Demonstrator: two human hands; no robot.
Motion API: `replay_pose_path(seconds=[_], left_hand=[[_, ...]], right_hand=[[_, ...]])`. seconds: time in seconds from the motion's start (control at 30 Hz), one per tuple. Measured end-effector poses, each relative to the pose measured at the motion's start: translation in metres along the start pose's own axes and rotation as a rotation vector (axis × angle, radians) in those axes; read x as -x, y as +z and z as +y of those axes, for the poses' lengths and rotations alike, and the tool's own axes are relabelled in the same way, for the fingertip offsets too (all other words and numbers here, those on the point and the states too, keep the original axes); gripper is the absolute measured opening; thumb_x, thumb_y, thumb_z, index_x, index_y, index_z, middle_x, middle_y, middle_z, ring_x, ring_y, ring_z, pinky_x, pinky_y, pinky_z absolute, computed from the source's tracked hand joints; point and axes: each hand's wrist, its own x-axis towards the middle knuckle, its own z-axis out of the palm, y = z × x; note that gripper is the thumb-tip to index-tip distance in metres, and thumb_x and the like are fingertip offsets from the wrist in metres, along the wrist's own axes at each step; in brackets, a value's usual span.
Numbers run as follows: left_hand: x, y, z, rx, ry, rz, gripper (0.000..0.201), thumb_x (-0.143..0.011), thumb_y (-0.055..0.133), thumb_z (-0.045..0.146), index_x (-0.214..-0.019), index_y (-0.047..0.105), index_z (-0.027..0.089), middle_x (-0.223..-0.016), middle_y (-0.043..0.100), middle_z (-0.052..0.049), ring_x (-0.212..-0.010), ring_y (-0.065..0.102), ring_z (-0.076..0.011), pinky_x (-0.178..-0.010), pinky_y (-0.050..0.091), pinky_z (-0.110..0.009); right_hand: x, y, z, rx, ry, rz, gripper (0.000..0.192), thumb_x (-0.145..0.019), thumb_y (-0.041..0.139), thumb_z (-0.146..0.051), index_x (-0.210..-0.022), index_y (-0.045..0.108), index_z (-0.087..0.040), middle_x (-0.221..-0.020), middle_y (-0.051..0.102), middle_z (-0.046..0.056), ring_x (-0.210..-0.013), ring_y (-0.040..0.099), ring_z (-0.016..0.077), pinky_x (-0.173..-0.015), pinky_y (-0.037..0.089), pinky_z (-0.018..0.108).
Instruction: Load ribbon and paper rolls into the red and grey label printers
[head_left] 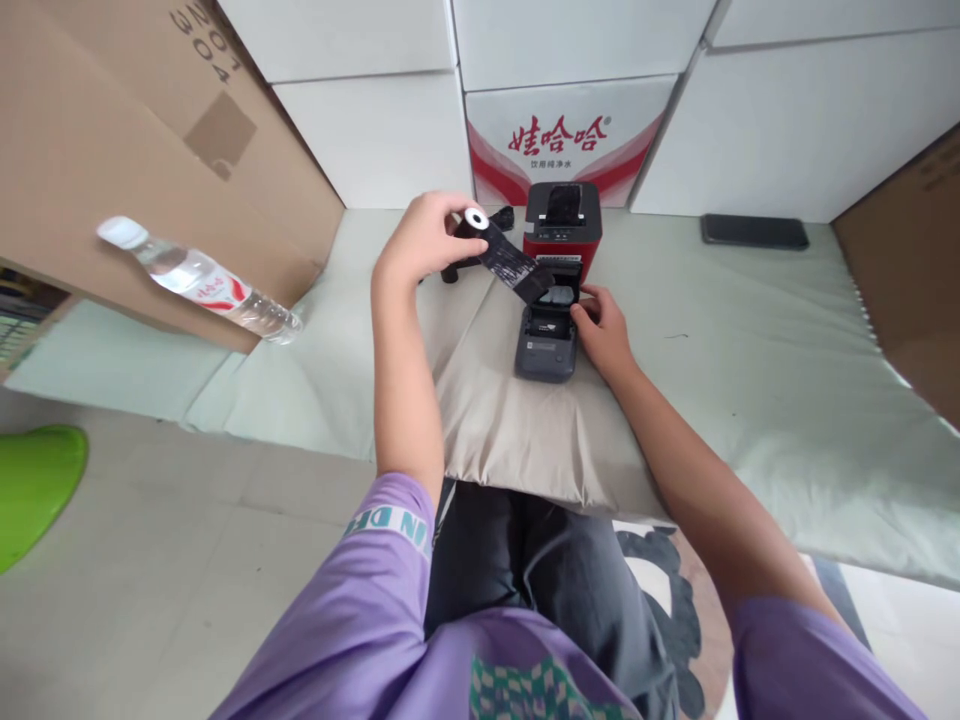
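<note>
Between the thumb and fingers of my left hand (435, 240) is a paper roll (475, 218) with a white core end and a dark, black-looking outside. A black strip (517, 270) runs down from it to the right, over a small dark grey printer (547, 358). That printer lies on the cloth with its lid (564, 280) raised and its paper bay exposed. My right hand (602, 325) grips the right side of the small printer by the lid hinge, thumb on top. Right behind stands a red and black receipt printer (562, 225) with a dark strip at its top slot.
A black phone (754, 232) lies at the back right of the cloth-covered bench (712, 400). Black cable (504, 218) sits behind the roll. At left, a water bottle (217, 285) leans by a cardboard box (157, 120). White cartons (559, 135) wall off the back.
</note>
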Motion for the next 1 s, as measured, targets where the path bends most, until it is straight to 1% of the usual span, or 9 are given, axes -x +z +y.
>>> replay_pose_path(seconds=[0.1, 0.2, 0.37, 0.47, 0.63, 0.73, 0.8, 0.9, 1.0], left_hand=[[-0.002, 0.000, -0.021, -0.005, -0.155, 0.134, 0.027, -0.081, 0.084, 0.032, -0.087, 0.059, 0.025, -0.077, 0.061, 0.004, -0.084, 0.056, -0.0155, -0.079, 0.047, -0.035], [-0.007, 0.009, -0.039, -0.037, -0.276, 0.297, 0.040, -0.082, 0.087, 0.033, -0.079, 0.048, 0.024, -0.072, 0.052, 0.005, -0.082, 0.053, -0.0127, -0.079, 0.045, -0.032], [-0.019, 0.031, -0.059, 0.021, -0.321, 0.435, 0.049, -0.082, 0.089, 0.050, -0.073, 0.048, 0.024, -0.069, 0.052, 0.000, -0.097, 0.067, -0.0229, -0.078, 0.048, -0.032], [-0.022, 0.035, -0.065, 0.047, -0.368, 0.489, 0.060, -0.082, 0.087, 0.062, -0.070, 0.043, 0.024, -0.070, 0.052, -0.002, -0.101, 0.069, -0.0267, -0.078, 0.049, -0.033], [-0.015, 0.015, -0.074, 0.019, -0.522, 0.695, 0.069, -0.093, 0.071, 0.076, -0.067, 0.031, 0.026, -0.073, 0.053, -0.003, -0.103, 0.065, -0.0257, -0.087, 0.045, -0.038], [-0.005, -0.002, -0.079, 0.013, -0.603, 0.787, 0.064, -0.106, 0.060, 0.067, -0.067, 0.033, 0.024, -0.074, 0.048, 0.000, -0.103, 0.061, -0.0171, -0.092, 0.038, -0.039], [0.001, -0.008, -0.082, 0.015, -0.634, 0.841, 0.059, -0.110, 0.057, 0.061, -0.070, 0.038, 0.022, -0.079, 0.050, 0.000, -0.102, 0.059, -0.0151, -0.095, 0.038, -0.039], [0.006, -0.008, -0.086, 0.081, -0.651, 0.904, 0.056, -0.107, 0.053, 0.068, -0.073, 0.039, 0.025, -0.091, 0.060, -0.005, -0.105, 0.059, -0.0217, -0.098, 0.047, -0.041], [0.003, -0.002, -0.088, 0.232, -0.599, 0.845, 0.054, -0.105, 0.046, 0.072, -0.077, 0.033, 0.027, -0.094, 0.062, -0.006, -0.112, 0.062, -0.0259, -0.093, 0.055, -0.040]], right_hand=[[0.000, 0.000, -0.001, -0.011, 0.007, -0.001, 0.053, -0.090, 0.068, -0.067, -0.125, 0.064, -0.027, -0.096, 0.080, 0.006, -0.092, 0.074, 0.0291, -0.095, 0.059, 0.053], [0.000, -0.001, -0.003, -0.001, 0.007, -0.011, 0.053, -0.090, 0.068, -0.066, -0.125, 0.063, -0.027, -0.097, 0.080, 0.006, -0.094, 0.074, 0.0292, -0.096, 0.059, 0.053], [0.000, -0.002, -0.002, 0.010, 0.012, -0.010, 0.051, -0.091, 0.067, -0.065, -0.125, 0.063, -0.028, -0.097, 0.079, 0.005, -0.094, 0.074, 0.0286, -0.096, 0.059, 0.052], [0.000, -0.001, 0.000, 0.004, 0.011, -0.009, 0.051, -0.091, 0.068, -0.066, -0.125, 0.064, -0.028, -0.096, 0.078, 0.005, -0.093, 0.073, 0.0283, -0.095, 0.059, 0.052], [0.000, -0.002, 0.000, 0.007, 0.009, -0.008, 0.048, -0.091, 0.068, -0.063, -0.124, 0.064, -0.028, -0.096, 0.078, 0.005, -0.093, 0.073, 0.0281, -0.096, 0.059, 0.051], [0.001, -0.003, -0.003, -0.001, 0.021, -0.007, 0.046, -0.090, 0.069, -0.059, -0.123, 0.065, -0.028, -0.096, 0.078, 0.005, -0.094, 0.073, 0.0285, -0.096, 0.059, 0.052], [0.001, -0.003, -0.004, -0.006, 0.030, -0.003, 0.045, -0.089, 0.069, -0.058, -0.122, 0.065, -0.027, -0.097, 0.078, 0.006, -0.094, 0.073, 0.0289, -0.096, 0.059, 0.052], [0.001, -0.004, -0.006, -0.009, 0.039, -0.004, 0.046, -0.089, 0.069, -0.059, -0.122, 0.065, -0.027, -0.097, 0.078, 0.006, -0.094, 0.073, 0.0289, -0.096, 0.059, 0.052], [0.001, -0.005, -0.006, -0.005, 0.038, -0.012, 0.047, -0.089, 0.069, -0.062, -0.121, 0.064, -0.028, -0.096, 0.078, 0.005, -0.093, 0.073, 0.0281, -0.096, 0.059, 0.051]])
